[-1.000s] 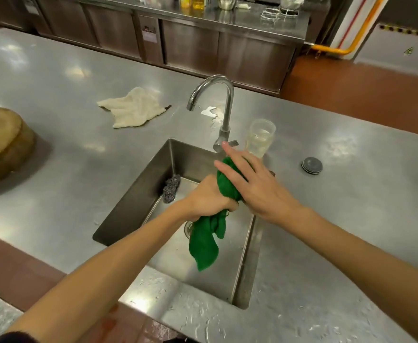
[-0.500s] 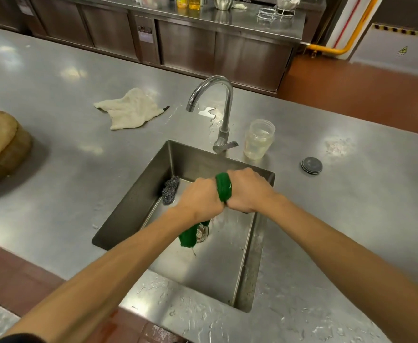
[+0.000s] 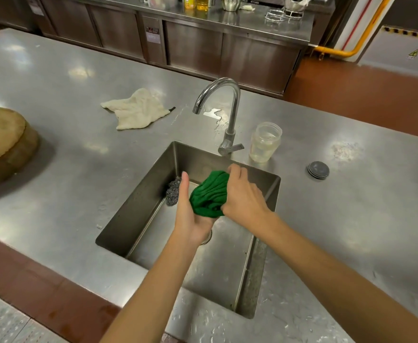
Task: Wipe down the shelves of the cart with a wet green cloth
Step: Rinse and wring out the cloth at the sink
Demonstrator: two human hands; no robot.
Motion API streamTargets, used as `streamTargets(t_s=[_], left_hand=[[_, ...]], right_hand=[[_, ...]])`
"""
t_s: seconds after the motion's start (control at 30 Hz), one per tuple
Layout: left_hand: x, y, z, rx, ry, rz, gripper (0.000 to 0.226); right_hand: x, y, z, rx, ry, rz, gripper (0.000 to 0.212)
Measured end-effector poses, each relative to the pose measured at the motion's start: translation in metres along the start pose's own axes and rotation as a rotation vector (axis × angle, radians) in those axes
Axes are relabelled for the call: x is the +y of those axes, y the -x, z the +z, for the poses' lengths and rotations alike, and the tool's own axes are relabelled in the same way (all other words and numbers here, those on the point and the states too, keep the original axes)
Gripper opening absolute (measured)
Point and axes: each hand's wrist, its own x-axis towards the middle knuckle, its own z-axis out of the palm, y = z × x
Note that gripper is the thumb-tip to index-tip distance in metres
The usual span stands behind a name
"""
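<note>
Views: one. Head camera, wide-angle, worn by the person standing at the near rim of the sink (image 3: pixel 138 214). It faces forward and steeply down, close above the sink. At frame centre, left hand (image 3: pixel 190 219) and right hand (image 3: pixel 245 199) over the sink; faucet (image 3: pixel 234 115) beyond it.

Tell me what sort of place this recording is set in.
Most likely a commercial kitchen: a long steel counter with a built-in sink, steel cabinets behind, and a thick round chopping block.

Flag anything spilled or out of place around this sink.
A small water puddle lies on the steel counter behind the curved chrome faucet, and droplets speckle the near edge. A round dark grey disc, perhaps a plug, sits loose on the counter right of the steel sink.
</note>
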Motion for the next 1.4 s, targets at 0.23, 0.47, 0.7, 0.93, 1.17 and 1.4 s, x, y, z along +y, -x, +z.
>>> streamTargets(t_s=[0.23,0.47,0.7,0.93,1.17,1.4], left_hand=[[0.005,-0.023,0.013,0.259,0.071,0.029,0.029],[-0.003,-0.031,0.049,0.397,0.014,-0.001,0.036],[-0.023,-0.037,0.06,0.529,-0.101,0.15,0.074],[-0.002,-0.047,0.072,0.443,-0.128,0.269,0.017],[0.017,-0.05,0.1,0.304,-0.642,0.639,0.016],[0.051,-0.047,0.123,0.04,-0.961,0.645,0.013]], right_hand=[[0.001,0.03,0.017,0.124,0.058,-0.252,0.092],[0.014,0.024,0.023,0.166,0.218,-0.045,0.097],[0.03,-0.003,0.0,0.3,0.375,-0.116,0.041],[0.034,-0.009,0.0,0.289,0.145,-0.13,0.047],[0.036,-0.026,-0.014,0.134,-0.45,-0.003,0.016],[0.034,-0.034,-0.037,-0.127,-0.98,0.042,0.014]])
